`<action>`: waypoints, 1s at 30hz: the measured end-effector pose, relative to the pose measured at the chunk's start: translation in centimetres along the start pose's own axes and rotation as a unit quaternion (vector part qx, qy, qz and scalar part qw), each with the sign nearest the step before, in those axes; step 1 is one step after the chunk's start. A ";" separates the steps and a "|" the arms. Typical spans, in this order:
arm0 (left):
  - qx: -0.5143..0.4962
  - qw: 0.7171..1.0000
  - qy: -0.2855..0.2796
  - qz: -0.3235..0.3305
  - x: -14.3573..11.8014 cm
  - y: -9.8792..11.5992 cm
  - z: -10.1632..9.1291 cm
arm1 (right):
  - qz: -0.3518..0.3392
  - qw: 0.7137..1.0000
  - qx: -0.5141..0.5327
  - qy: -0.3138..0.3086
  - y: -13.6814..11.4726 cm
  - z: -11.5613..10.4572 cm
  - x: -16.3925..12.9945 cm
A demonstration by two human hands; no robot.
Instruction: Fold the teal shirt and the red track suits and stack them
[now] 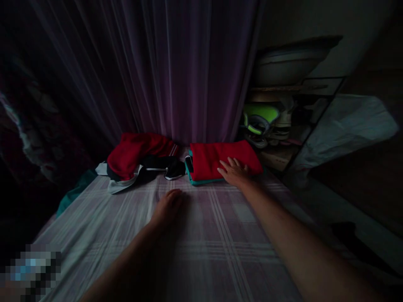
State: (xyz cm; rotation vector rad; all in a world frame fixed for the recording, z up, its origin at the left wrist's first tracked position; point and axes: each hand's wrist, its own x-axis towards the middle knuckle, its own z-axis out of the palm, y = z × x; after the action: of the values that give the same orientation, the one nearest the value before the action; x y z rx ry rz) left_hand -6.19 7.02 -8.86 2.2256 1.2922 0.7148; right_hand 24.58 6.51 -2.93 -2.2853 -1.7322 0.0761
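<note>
Right hand (234, 172) is lying flat, fingers spread, gripping nothing, on the folded red garment (220, 159) atop a teal piece at the bed's (220, 235) far edge, left hand (168, 205) resting loosely open on the sheet; a careless push is risking toppling the fold.

Single head-worn view, aimed forward and down along both forearms. Right hand (234, 172) mid-frame, at arm's reach; left hand (168, 206) nearer the lens, lower left. Purple curtain (176, 71) beyond both hands, filling upper frame. Dim.
</note>
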 end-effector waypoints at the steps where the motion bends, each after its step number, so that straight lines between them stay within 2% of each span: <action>1: 0.003 1.000 -0.006 0.005 -0.9 0.0 -0.5 | -0.001 0.999 0.001 0.033 -0.3 0.0 -0.3; 4: -0.022 1.000 0.016 -0.014 -2.8 0.1 -1.2 | -0.040 0.986 0.028 0.160 -1.6 0.9 -3.3; 6: -0.055 0.996 0.061 -0.043 -3.3 0.1 -1.4 | -0.074 0.975 0.058 0.200 -2.6 2.5 -6.9; 9: -0.113 0.980 0.142 -0.075 -3.7 -0.4 -1.5 | -0.111 0.974 0.061 0.187 -3.5 5.6 -12.8; 12: -0.146 0.960 0.212 -0.108 -4.1 -1.8 -2.4 | -0.124 0.976 0.059 0.170 -3.0 7.7 -16.3; 14: -0.133 0.949 0.246 -0.143 -4.6 -3.2 -3.7 | -0.123 0.974 0.074 0.175 -2.3 8.2 -16.9; 17: -0.053 0.935 0.293 -0.194 -4.7 -5.8 -6.6 | -0.107 0.972 0.099 0.185 -1.7 8.5 -16.5; 21: 0.073 0.912 0.319 -0.249 -2.5 -9.3 -11.2 | -0.097 0.974 0.107 0.173 -1.6 8.8 -16.0; 25: 0.084 0.894 0.284 -0.337 1.7 -11.6 -14.8 | -0.100 0.973 0.103 0.179 -1.6 9.1 -16.1; 27: 0.072 0.895 0.244 -0.366 3.4 -12.1 -15.8 | -0.100 0.974 0.101 0.176 -1.6 9.0 -16.1; 30: 0.069 0.904 0.202 -0.370 4.5 -12.0 -16.5 | -0.092 0.976 0.098 0.172 -1.7 8.7 -16.2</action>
State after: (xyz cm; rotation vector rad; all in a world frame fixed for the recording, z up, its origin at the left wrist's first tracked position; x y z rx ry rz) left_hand -22.57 18.53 -2.96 1.4949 2.2615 0.8017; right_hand 16.62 -6.85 -12.82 -1.8617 -1.6611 -0.1680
